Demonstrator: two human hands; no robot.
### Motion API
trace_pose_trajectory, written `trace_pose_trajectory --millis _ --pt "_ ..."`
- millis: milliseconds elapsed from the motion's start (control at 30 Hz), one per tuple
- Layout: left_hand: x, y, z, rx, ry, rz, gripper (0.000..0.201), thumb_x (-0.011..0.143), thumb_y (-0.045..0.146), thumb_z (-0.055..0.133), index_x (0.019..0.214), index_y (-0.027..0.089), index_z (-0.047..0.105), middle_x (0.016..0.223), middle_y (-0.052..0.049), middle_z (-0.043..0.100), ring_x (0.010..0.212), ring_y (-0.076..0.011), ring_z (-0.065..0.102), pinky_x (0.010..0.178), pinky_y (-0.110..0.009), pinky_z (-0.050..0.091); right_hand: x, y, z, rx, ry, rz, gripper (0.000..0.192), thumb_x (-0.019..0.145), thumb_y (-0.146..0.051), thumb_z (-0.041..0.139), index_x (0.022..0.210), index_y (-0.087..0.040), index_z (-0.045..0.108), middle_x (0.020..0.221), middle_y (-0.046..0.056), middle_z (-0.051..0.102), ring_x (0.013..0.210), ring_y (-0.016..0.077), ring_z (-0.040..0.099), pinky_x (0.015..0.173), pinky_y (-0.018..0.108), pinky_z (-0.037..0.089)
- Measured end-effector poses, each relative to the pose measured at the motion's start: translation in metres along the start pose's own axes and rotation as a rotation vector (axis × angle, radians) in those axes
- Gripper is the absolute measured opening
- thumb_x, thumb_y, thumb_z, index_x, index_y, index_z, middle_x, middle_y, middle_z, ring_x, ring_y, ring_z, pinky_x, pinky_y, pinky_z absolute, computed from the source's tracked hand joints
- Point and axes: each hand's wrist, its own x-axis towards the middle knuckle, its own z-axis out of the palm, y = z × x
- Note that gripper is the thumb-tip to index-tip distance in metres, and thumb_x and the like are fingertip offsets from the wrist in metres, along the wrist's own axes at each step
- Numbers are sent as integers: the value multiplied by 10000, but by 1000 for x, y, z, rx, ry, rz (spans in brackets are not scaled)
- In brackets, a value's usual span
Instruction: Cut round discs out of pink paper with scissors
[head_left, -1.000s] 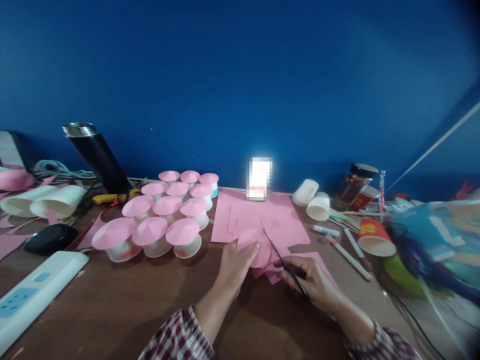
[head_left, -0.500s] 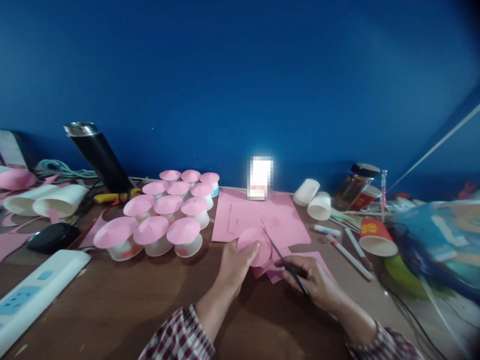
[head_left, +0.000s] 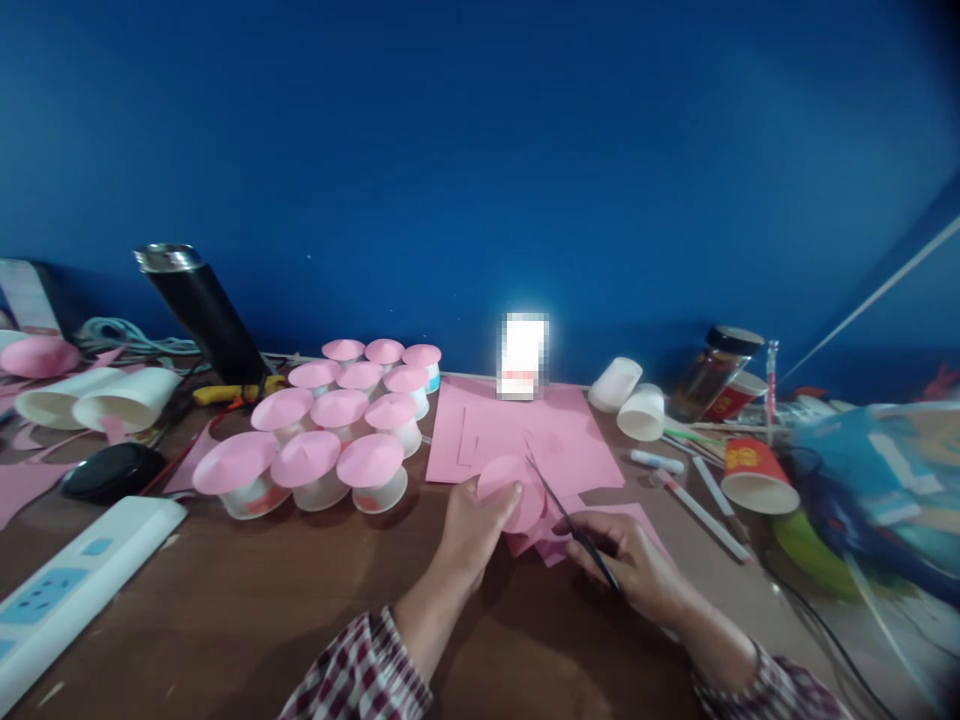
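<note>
Between thumb and fingers, my left hand (head_left: 476, 530) pinches a round pink paper disc (head_left: 510, 490) over the table. My right hand (head_left: 619, 555) grips dark scissors (head_left: 574, 525), whose blades point up and left beside the disc's right edge. I cannot make out whether the blades touch the paper. Pink scraps (head_left: 551, 545) lie under the disc and near the right hand. Behind both hands rests a larger pink sheet (head_left: 585, 440). To the left stand several paper cups topped with shallow pink cones (head_left: 371, 462).
A lit, blurred-out screen (head_left: 523, 355) leans on the blue wall. On the right are white cups (head_left: 641, 412), a red cup (head_left: 757, 475), a marker (head_left: 656, 460) and a jar (head_left: 716, 375). A black flask (head_left: 214, 325), a black mouse (head_left: 112, 472) and a power strip (head_left: 82, 590) occupy the left.
The whole view has shifted slightly, so things appear a little further right. Both hands keep their grips on the disc and the scissors, with hardly any movement.
</note>
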Motion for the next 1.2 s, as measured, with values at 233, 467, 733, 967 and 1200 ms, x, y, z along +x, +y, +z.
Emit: trace_pose_trajectory --millis 233,467,733,967,1200 --pt "1 0 -1 -17 7 -5 308 687 339 708 859 84 701 807 -113 712 744 -218 646 659 -298 504 1 -2 3 23 29 36 371 777 -427 646 971 -111 654 504 -50 452 446 88 407 417 196 318" --pt "2 -2 -1 -159 16 4 295 711 339 693 865 88 687 791 -97 705 748 -191 641 705 -290 492 7 3 3 139 137 -1 482 772 -519 612 1029 -111 621 517 -47 467 438 98 443 413 206 343" --pt "5 6 1 -559 36 -193 187 662 258 731 743 138 612 744 -36 687 688 -168 659 681 -294 525 12 12 1 78 330 -98 512 770 -479 637 1150 -142 576 787 48 608 718 183 581 632 280 493" --pt "5 7 -1 -579 91 -237 184 648 224 729 752 143 601 739 -29 674 675 -154 647 664 -290 530 13 22 -2 -6 409 -187 421 841 -384 566 1196 -166 509 798 26 607 684 160 575 603 251 468" --pt "6 9 -1 -598 168 -241 214 584 156 769 669 147 572 625 34 617 570 -95 586 639 -266 507 1 -3 7 -109 253 -210 355 727 -262 680 980 -203 437 712 -3 615 615 156 576 559 240 452"
